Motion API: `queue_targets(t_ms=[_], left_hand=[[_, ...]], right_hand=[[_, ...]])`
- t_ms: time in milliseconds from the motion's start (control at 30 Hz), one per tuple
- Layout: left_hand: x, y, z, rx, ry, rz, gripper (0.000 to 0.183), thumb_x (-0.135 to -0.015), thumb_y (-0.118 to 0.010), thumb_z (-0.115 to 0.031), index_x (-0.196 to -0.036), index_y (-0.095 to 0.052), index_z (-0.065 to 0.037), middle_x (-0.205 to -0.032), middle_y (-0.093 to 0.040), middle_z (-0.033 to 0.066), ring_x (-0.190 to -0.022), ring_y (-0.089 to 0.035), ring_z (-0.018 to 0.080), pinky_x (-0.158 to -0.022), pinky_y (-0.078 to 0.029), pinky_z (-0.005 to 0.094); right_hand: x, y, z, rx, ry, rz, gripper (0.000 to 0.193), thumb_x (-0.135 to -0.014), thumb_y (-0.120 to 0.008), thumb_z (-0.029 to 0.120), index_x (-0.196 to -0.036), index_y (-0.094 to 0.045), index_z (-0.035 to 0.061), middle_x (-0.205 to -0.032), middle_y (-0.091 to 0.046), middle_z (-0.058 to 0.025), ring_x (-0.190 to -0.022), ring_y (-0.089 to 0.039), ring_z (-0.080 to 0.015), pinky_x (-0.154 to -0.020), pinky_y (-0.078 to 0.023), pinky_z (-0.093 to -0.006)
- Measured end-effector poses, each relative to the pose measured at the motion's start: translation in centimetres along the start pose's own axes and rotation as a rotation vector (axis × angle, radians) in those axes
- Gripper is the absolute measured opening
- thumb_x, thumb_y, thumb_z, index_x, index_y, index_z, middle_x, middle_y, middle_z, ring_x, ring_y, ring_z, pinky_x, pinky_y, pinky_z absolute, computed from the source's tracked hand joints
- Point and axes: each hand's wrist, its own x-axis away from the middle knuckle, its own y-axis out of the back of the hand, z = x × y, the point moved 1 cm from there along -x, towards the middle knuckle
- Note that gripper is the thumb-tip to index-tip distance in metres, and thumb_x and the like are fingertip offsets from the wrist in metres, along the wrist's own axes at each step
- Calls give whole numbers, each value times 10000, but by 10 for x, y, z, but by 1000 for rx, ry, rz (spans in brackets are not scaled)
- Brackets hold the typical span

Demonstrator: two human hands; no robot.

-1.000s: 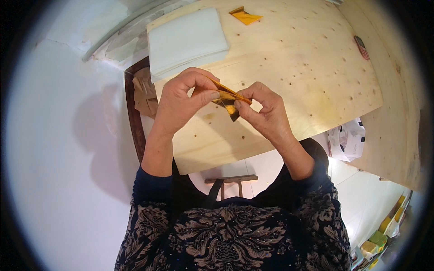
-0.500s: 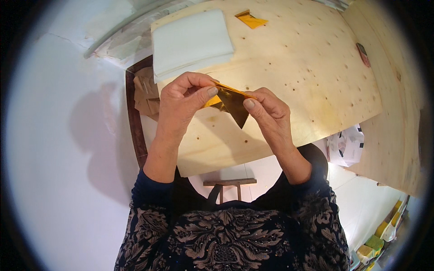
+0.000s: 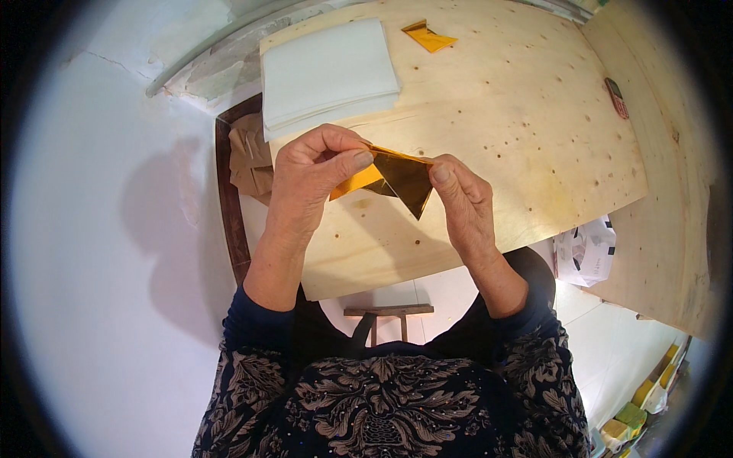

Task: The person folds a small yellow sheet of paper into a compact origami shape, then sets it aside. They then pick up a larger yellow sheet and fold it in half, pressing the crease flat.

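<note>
A folded sheet of shiny gold foil paper [image 3: 405, 179] is stretched between my two hands, above the near part of the wooden table. My left hand [image 3: 317, 168] pinches its upper left end between thumb and fingers. At the upper right corner, my right hand [image 3: 464, 198] grips it the same way. One dark gold flap hangs to a point between the hands, and a brighter orange-gold flap shows beside my left thumb. Farther back on the table lies another folded piece of gold paper [image 3: 430, 37].
A stack of white sheets [image 3: 330, 72] lies on the plywood table [image 3: 519, 114] at the far left. A mobile phone [image 3: 616, 98] rests near the right edge. Brown paper [image 3: 250, 156] sits left of the table, a white plastic bag [image 3: 586, 250] to its right. Below stands a wooden stool [image 3: 388, 311].
My right hand has shifted slightly right and its thumb has moved to the paper's corner. More of the dark flap and of the bright flap on the left now shows.
</note>
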Motion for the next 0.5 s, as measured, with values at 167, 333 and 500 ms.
queue_targets(t_ms=[167,333,500], left_hand=[[2,-3,1,-8,-47,-61,88,-790,-717,-4,-856,-658,-10,-833,-645,32,-730,-564,80,-698,-480,201],[2,-7,2,10,-86,-90,83,-781,-715,11,-835,-655,-10,-869,-637,41,-774,-566,82,-719,-478,202],[3,-12,4,-7,-120,-92,80,-777,-708,31,-819,-660,-17,-907,-631,37,-805,-567,85,-738,-478,206]], right_hand=[[0,-4,-1,-65,-44,2,238,-934,-616,211,-1005,-655,-13,-864,-575,3,-828,-516,-82,-750,-422,-217],[0,-5,-1,-100,-91,6,236,-910,-638,134,-1105,-653,2,-1000,-638,-21,-913,-562,-86,-837,-448,-230],[0,-5,-3,-234,-137,-40,292,-872,-690,118,-1131,-640,-8,-923,-620,-10,-761,-555,-57,-686,-479,-188]])
